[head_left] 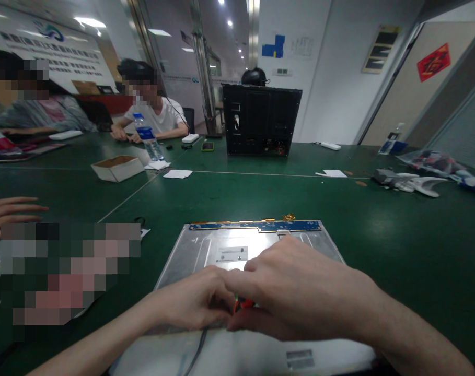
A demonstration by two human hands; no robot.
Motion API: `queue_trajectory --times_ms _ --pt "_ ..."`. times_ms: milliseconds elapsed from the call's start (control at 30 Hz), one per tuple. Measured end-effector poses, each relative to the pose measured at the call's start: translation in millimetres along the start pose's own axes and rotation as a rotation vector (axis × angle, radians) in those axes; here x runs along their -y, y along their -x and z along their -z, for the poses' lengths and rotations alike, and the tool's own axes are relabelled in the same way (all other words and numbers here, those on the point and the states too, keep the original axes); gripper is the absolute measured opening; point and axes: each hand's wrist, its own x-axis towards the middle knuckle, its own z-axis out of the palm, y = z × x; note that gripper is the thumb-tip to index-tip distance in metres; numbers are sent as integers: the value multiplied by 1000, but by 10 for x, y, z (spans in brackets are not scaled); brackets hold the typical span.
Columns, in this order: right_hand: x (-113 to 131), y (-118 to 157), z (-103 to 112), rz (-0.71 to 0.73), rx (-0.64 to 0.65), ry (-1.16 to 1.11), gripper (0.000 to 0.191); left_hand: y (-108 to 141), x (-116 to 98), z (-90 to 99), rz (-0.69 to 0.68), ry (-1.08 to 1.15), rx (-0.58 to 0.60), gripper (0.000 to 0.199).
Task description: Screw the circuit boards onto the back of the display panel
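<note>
Red and green wires (244, 304) sit pinched between the nearly closed fingers of the left hand (206, 298) and right hand (296, 290), above the metal panel (190, 256). Both forearms angle inward, palms down, the right hand reaching farther over the panel.

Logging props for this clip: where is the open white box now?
In the head view, the open white box sits on the green table, left of centre and beyond the left hand, just left of the blue-capped bottle.
</note>
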Motion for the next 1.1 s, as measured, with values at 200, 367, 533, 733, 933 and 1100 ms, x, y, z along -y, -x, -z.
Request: queue_trajectory --times_ms 200,367,533,733,933,1100 --pt "39 -6 48 40 20 -58 19 14 -24 -27 28 8 -14 11" --pt "19 -18 12 52 -33 -28 10 37 -23 -41 86 -69 -31 14" --pt "-9 -14 -27 8 -46 9 13 -2 -40 -10 11 -67 -18 16" --pt "26 -5 35 40 16 -33 20 19 10 -29 55 -29 8 12" --pt "13 -12 -24 5 -15 30 11 1 -1 -4 -57 -87 -12 13" --pt "-8 -11 -37 1 -18 58 17 -15 -14 -5 -50 -73 -13 14"
